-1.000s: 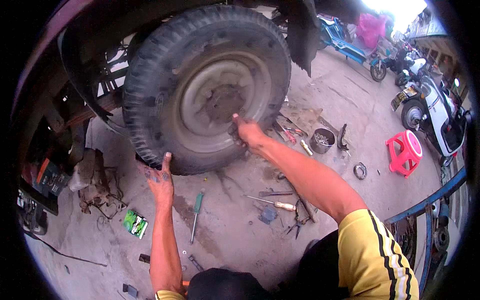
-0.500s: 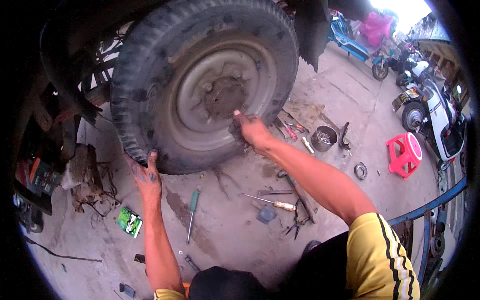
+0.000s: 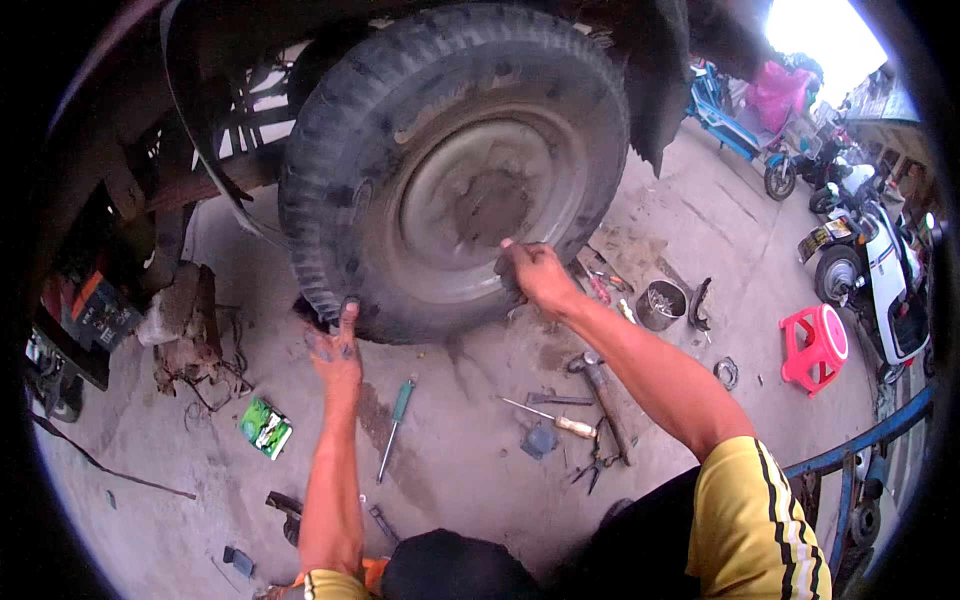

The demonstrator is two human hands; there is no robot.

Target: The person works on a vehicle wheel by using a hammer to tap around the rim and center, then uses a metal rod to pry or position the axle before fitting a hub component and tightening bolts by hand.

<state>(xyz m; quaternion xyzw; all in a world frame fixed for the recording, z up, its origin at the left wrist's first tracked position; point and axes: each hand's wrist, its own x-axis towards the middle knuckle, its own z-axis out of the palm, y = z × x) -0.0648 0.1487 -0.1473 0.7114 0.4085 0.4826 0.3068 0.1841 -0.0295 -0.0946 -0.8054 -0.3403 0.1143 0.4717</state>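
Both hands have shifted along with the wheel since a moment ago: the big tyre (image 3: 440,160) now fills the upper middle of the frame, further right than before. The left hand (image 3: 336,345) lies flat and unclenched, grease-smeared fingers spread, its tips pressing the lower left tread of the tyre where it meets the concrete floor (image 3: 460,470). The right hand (image 3: 535,275) is curled round the tyre's lower right edge, just below the grey steel rim (image 3: 480,205), gripping the rubber.

Below the hands, at centre frame, tools are scattered on the floor: a green-handled screwdriver (image 3: 393,428) just right of the left forearm, a wooden-handled screwdriver (image 3: 553,420), a hammer (image 3: 600,395) and pliers (image 3: 592,468) under the right arm. A green packet (image 3: 265,427) lies at left centre. To the right of the tyre sits a small metal tin (image 3: 660,305), and further right a red plastic stool (image 3: 815,348). Parked scooters (image 3: 870,250) stand at the upper right edge.
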